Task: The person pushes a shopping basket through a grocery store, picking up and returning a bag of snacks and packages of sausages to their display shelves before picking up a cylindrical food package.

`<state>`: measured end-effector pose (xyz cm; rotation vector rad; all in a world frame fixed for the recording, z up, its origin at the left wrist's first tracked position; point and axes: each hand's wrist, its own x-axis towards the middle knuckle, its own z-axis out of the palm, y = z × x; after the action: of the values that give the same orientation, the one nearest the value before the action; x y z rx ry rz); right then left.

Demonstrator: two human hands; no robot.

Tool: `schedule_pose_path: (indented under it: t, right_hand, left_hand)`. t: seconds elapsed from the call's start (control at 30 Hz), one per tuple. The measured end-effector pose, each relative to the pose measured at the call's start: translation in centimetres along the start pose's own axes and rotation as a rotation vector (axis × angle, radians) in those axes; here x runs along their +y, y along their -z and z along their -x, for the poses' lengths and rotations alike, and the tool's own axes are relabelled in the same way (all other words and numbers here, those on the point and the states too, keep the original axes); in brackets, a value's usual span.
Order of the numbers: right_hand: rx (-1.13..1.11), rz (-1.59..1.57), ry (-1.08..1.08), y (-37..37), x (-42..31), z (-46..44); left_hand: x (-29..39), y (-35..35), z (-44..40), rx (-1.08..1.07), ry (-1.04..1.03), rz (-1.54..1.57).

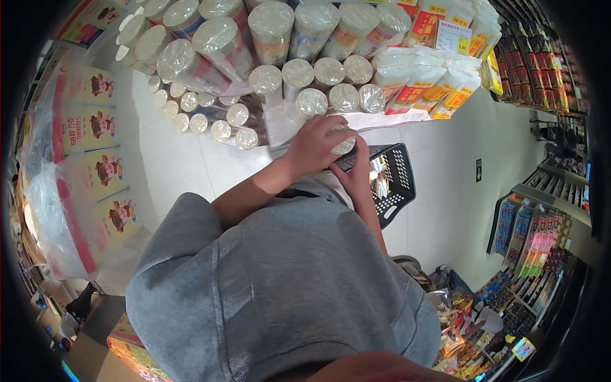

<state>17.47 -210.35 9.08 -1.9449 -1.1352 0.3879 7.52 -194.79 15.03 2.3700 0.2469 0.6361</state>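
My left hand (316, 148) curls its fingers over the top and left side of a cylindrical noodle pack (344, 146) with a pale round end and clear wrapping. On the pack's right and near side, my right hand (356, 170) closes around it. Most of the pack is hidden by my fingers. A black shopping basket (402, 173) with a perforated wall hangs beside my right forearm, with shiny white and yellow packaging (380, 177) inside. Just beyond my hands, similar upright noodle packs (312, 102) stand in rows on the display.
Taller cylindrical packs (270, 28) fill the back of the display, beside flat bagged packs (414, 86) and a price sign (453, 37). Printed cartons (102, 124) are stacked at left. Shelves of goods (534, 232) line the right, across the tiled floor (439, 191).
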Motion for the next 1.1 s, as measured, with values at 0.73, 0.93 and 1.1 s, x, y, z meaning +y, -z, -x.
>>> schedule_pose_path:
  t: [0.73, 0.93, 1.1]
  right_hand:
    - [0.338, -1.005, -0.061, 6.0, -5.9, -0.4]
    - [0.357, -1.001, -0.061, 2.8, -9.4, 0.1]
    - [0.472, -0.208, 0.038, 5.6, -10.3, -2.0]
  left_hand:
    - [3.0, 6.8, -3.4, 0.2, 0.249, 1.021]
    - [6.7, 4.4, -2.8, -0.282, 0.225, 0.691]
    - [6.2, 3.1, -0.2, -0.159, 0.438, 0.861]
